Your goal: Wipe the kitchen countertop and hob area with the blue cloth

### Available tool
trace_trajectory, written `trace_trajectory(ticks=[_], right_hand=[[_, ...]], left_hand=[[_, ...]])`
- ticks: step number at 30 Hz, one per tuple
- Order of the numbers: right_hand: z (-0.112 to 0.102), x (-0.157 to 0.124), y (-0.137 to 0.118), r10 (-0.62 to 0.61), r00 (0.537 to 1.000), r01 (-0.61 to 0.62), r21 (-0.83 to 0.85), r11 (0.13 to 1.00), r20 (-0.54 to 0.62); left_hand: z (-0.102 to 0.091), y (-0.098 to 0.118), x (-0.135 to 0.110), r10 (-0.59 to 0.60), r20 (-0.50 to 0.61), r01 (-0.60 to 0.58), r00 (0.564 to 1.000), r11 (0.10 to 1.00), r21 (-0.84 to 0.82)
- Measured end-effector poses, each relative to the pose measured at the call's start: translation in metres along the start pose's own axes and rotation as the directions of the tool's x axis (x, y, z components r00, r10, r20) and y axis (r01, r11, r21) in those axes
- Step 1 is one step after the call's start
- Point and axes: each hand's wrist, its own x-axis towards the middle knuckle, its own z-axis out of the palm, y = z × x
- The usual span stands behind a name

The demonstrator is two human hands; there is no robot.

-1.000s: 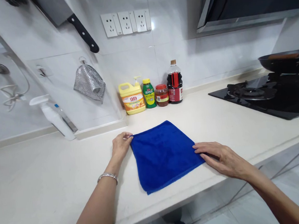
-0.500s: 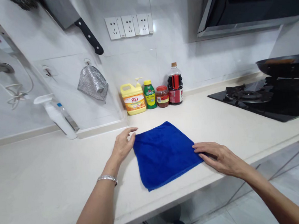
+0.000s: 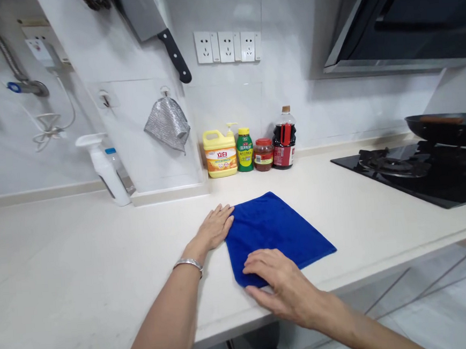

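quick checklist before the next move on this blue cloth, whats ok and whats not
1. Blue cloth lying flat on the counter: ok.
2. Left hand open, fingers at the cloth's left edge: ok.
3. Right hand open, palm down on the cloth's near corner: ok.
4. Cloth fully on the counter, back from the front lip: ok.
5. Near corner lying neat: cannot tell, the hand covers it.
6. Bottles and hob apart from the cloth: ok.

A silver bangle [image 3: 188,264] circles the wrist behind the left hand [image 3: 216,227]; both forearms are bare.
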Motion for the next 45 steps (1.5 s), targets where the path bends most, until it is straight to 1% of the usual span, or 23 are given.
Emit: trace_trajectory(ticks=[3, 6, 8, 9, 12, 14, 16, 17, 18, 20, 21, 22, 23, 24, 26, 28, 30, 31, 33, 38, 41, 43, 45], right_hand=[[0.006, 0.002, 0.002, -0.058, 0.998, 0.057, -0.04, 0.998, -0.022], [0.003, -0.001, 0.001, -0.105, 0.987, 0.103, -0.018, 0.995, -0.121], [0.001, -0.003, -0.002, -0.128, 0.981, 0.129, -0.004, 0.992, -0.143], [0.0, -0.004, -0.005, -0.139, 0.983, 0.139, -0.004, 0.99, -0.118], [-0.004, -0.008, -0.014, -0.171, 0.985, 0.171, -0.011, 0.985, 0.007], [-0.012, -0.012, -0.017, -0.22, 0.973, 0.215, 0.078, 0.974, 0.067], [-0.027, -0.015, -0.014, -0.248, 0.967, 0.233, 0.203, 0.951, 0.052], [-0.035, -0.015, -0.008, -0.229, 0.973, 0.218, 0.231, 0.948, 0.021], [-0.044, -0.014, 0.001, -0.18, 0.983, 0.18, 0.223, 0.958, -0.022], [-0.058, -0.007, 0.029, -0.024, 0.994, 0.036, 0.113, 0.993, -0.102], [-0.062, 0.0, 0.046, 0.06, 0.991, -0.055, 0.049, 0.997, -0.116], [-0.064, 0.007, 0.064, 0.128, 0.987, -0.13, -0.021, 0.991, -0.098], [-0.063, 0.015, 0.081, 0.16, 0.984, -0.167, -0.096, 0.981, -0.075], [-0.059, 0.023, 0.098, 0.168, 0.985, -0.17, -0.153, 0.974, -0.029], [-0.047, 0.038, 0.125, 0.142, 0.983, -0.111, -0.237, 0.965, 0.119], [-0.034, 0.047, 0.141, 0.179, 0.939, -0.1, -0.266, 0.959, 0.293], [-0.026, 0.051, 0.146, 0.254, 0.875, -0.147, -0.273, 0.951, 0.413], [-0.024, 0.052, 0.147, 0.287, 0.849, -0.176, -0.275, 0.945, 0.443], [-0.025, 0.052, 0.147, 0.329, 0.822, -0.216, -0.281, 0.935, 0.464], [-0.033, 0.052, 0.148, 0.344, 0.801, -0.225, -0.285, 0.932, 0.491], [-0.039, 0.049, 0.146, 0.352, 0.797, -0.23, -0.292, 0.928, 0.491], [-0.046, 0.041, 0.143, 0.362, 0.795, -0.238, -0.299, 0.924, 0.487], [-0.058, 0.025, 0.141, 0.39, 0.791, -0.26, -0.317, 0.912, 0.471]], left_hand=[[0.002, -0.002, 0.001, 0.007, -0.015, -0.007, 1.0, 1.0, -0.014], [0.004, -0.006, 0.004, 0.017, -0.016, -0.017, 1.0, 1.0, -0.02], [0.005, -0.009, 0.006, 0.021, -0.011, -0.021, 1.0, 1.0, -0.016], [0.005, -0.01, 0.006, 0.021, -0.008, -0.021, 1.0, 1.0, -0.012], [0.004, -0.011, 0.006, 0.018, -0.001, -0.018, 1.0, 1.0, 0.011], [0.001, -0.01, 0.005, 0.012, -0.002, -0.012, 1.0, 0.999, 0.031], [-0.003, -0.006, 0.003, 0.004, -0.024, -0.003, 1.0, 0.998, 0.056], [-0.005, -0.003, 0.003, 0.0, -0.045, 0.003, 0.999, 0.998, 0.068], [-0.006, 0.001, 0.002, -0.002, -0.069, 0.007, 0.998, 0.997, 0.08], [-0.007, 0.012, 0.001, 0.022, -0.125, -0.01, 0.992, 0.995, 0.095], [-0.006, 0.018, 0.001, 0.051, -0.147, -0.038, 0.988, 0.995, 0.094], [-0.004, 0.024, 0.002, 0.087, -0.157, -0.074, 0.984, 0.993, 0.088], [-0.001, 0.029, 0.003, 0.122, -0.154, -0.111, 0.98, 0.991, 0.081], [0.003, 0.033, 0.004, 0.142, -0.138, -0.133, 0.98, 0.988, 0.073], [0.01, 0.036, 0.006, 0.124, -0.069, -0.119, 0.99, 0.991, 0.065], [0.014, 0.033, 0.008, 0.066, 0.001, -0.066, 0.998, 0.995, 0.079], [0.015, 0.028, 0.01, 0.022, 0.04, -0.026, 0.999, 0.995, 0.094], [0.014, 0.025, 0.011, 0.011, 0.046, -0.016, 0.999, 0.995, 0.102], [0.011, 0.021, 0.013, -0.007, 0.048, 0.001, 0.999, 0.993, 0.115], [0.005, 0.02, 0.013, -0.032, 0.038, 0.026, 0.999, 0.991, 0.135], [0.003, 0.021, 0.007, -0.007, 0.032, 0.003, 0.999, 0.994, 0.112], [0.001, 0.018, 0.003, 0.022, 0.004, -0.022, 1.0, 0.997, 0.072], [0.002, 0.014, 0.002, 0.002, -0.061, 0.001, 0.998, 0.999, 0.051]])
